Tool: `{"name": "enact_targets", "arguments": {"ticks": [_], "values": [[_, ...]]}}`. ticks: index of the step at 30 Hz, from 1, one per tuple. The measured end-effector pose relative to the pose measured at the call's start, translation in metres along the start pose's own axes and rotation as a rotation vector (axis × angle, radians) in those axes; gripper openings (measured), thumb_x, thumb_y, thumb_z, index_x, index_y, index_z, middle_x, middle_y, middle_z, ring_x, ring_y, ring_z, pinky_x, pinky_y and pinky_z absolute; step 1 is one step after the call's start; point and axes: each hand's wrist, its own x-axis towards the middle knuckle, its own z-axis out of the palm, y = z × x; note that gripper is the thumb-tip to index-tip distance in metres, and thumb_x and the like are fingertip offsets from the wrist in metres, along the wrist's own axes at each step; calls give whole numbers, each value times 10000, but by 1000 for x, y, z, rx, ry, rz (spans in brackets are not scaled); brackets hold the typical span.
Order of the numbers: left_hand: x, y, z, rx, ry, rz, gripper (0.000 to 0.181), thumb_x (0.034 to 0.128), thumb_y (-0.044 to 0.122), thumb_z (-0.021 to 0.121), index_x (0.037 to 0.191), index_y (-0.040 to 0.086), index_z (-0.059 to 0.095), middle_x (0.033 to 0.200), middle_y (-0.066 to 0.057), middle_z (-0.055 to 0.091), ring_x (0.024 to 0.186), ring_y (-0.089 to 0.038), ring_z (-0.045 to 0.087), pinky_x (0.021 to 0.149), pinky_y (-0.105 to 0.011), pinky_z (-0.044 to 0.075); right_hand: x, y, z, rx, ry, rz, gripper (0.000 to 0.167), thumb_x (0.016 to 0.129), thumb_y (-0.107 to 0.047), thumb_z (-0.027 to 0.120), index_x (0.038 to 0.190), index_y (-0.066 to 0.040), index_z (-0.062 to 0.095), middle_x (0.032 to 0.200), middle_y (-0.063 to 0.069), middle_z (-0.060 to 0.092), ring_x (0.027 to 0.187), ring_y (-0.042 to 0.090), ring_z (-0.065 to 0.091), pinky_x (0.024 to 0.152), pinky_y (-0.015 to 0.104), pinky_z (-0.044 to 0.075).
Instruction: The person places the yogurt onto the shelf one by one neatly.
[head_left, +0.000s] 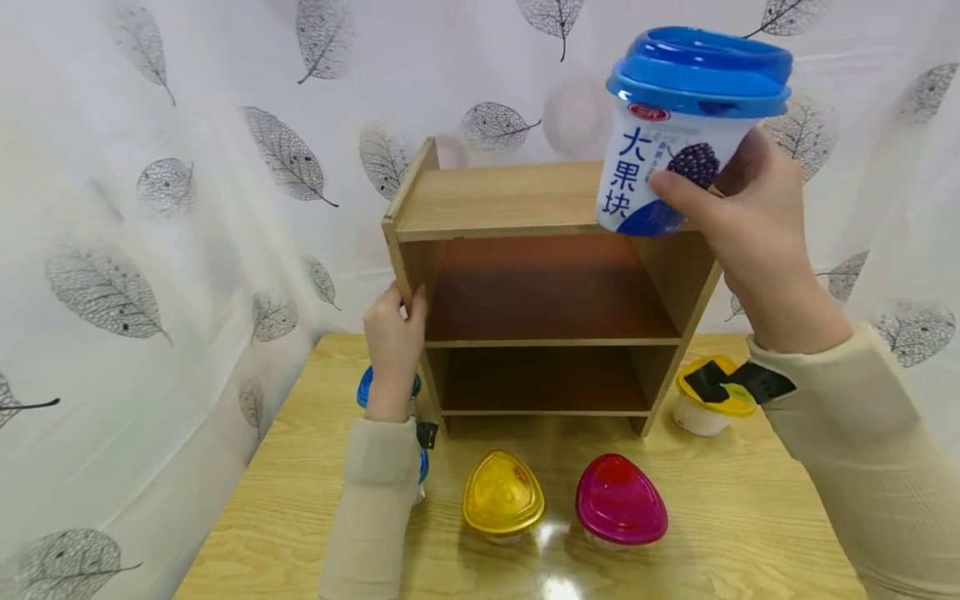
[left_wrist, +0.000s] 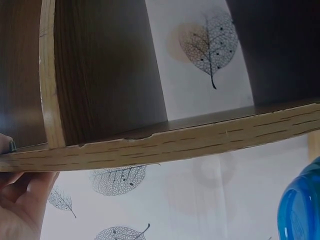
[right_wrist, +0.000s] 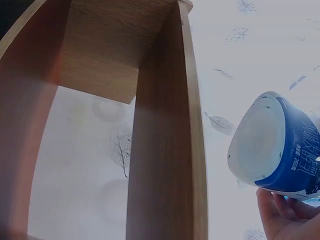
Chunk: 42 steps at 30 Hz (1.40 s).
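One cup is off the counter (head_left: 262, 517) as I see it on my feed: the blue-lidded cup (head_left: 686, 125), upper right of the head view, berry picture facing me. R hand (head_left: 757, 212) has it, fingers and thumb grasping the body below the lid; in the R wrist view it's at the right edge, tipped w/ its base showing, apart from the shelf's side panel. L hand (head_left: 393, 329), left of ctr, has its fingers clenched round the edge of the wooden shelf (head_left: 510, 196), which I take to be steadying it. Progress, afaict: pick-up's done, set-down's not, since the cup's in mid-air, just in front of the shelf's upper right corner. I see no cup on the shelf's boards in the head view, tho the held one hides part of the top. Rest of the cups are on the counter: yellow-lidded cup (head_left: 503, 496) lower ctr, magenta-lidded cup (head_left: 621, 502) to its right, another yellow one (head_left: 697, 412) partly behind the R sleeve, plus blue lids (head_left: 365, 387) peeking out by the L forearm, mostly hidden. So I'd judge it's early on, w/ most of the handling left.
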Motion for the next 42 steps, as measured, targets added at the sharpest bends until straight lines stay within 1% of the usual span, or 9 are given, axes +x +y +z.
{"name": "enact_targets", "arguments": {"ticks": [6,13,17,20,25,28,32,37,42], "values": [[0,0,-1,26,13,29,193,850,112,560,838,-73,612,835,-208,635,814,-327,607,711,-409,480,18,3,20,-145,-25,60,551,768,-189,685,1258,-129,441,1224,61,502,1080,191,494,944,313,354],[-1,-1,0,50,29,53,222,848,114,562,675,-23,537,763,-193,624,768,-324,610,675,-408,481,34,11,39,-304,-74,66,589,764,-273,683,1272,-125,425,1238,70,491,1086,209,494,934,329,366],[-1,-1,1,51,29,58,230,848,113,564,664,-20,528,750,-192,620,758,-324,609,669,-405,481,39,15,46,-362,-111,94,622,765,-318,675,1285,-120,398,1254,81,470,1095,223,491,923,348,378],[-2,-2,0,51,28,56,224,849,114,565,674,-21,535,758,-191,622,767,-322,610,674,-402,482,42,17,52,-380,-131,118,654,753,-347,680,1290,-119,384,1256,82,461,1095,227,484,919,351,381],[-1,-3,0,56,31,63,208,848,117,565,706,-35,559,770,-193,625,777,-322,610,679,-399,483,46,21,58,-424,-142,146,700,745,-392,674,1303,-116,354,1272,82,447,1109,228,471,924,351,376],[-1,-3,1,57,28,65,197,849,120,562,758,-53,591,789,-195,631,786,-321,611,689,-397,484,47,23,59,-431,-145,141,706,749,-387,670,1309,-108,341,1281,88,443,1114,236,472,922,360,377],[-1,-3,2,55,24,51,191,849,123,562,805,-57,611,810,-187,639,796,-316,613,702,-395,484,47,23,58,-427,-151,136,706,750,-381,671,1309,-102,340,1280,94,444,1113,243,475,919,367,380],[-1,-3,1,51,29,48,192,847,127,565,812,-56,611,822,-189,639,809,-323,611,711,-401,481,47,23,58,-428,-163,120,701,751,-376,672,1300,-94,341,1270,103,450,1098,248,482,913,367,386],[0,-3,0,51,26,53,197,849,127,563,816,-61,613,825,-192,639,810,-322,611,714,-397,483,46,23,57,-444,-180,123,701,755,-383,665,1304,-98,334,1273,103,443,1108,246,467,919,369,380]]}}
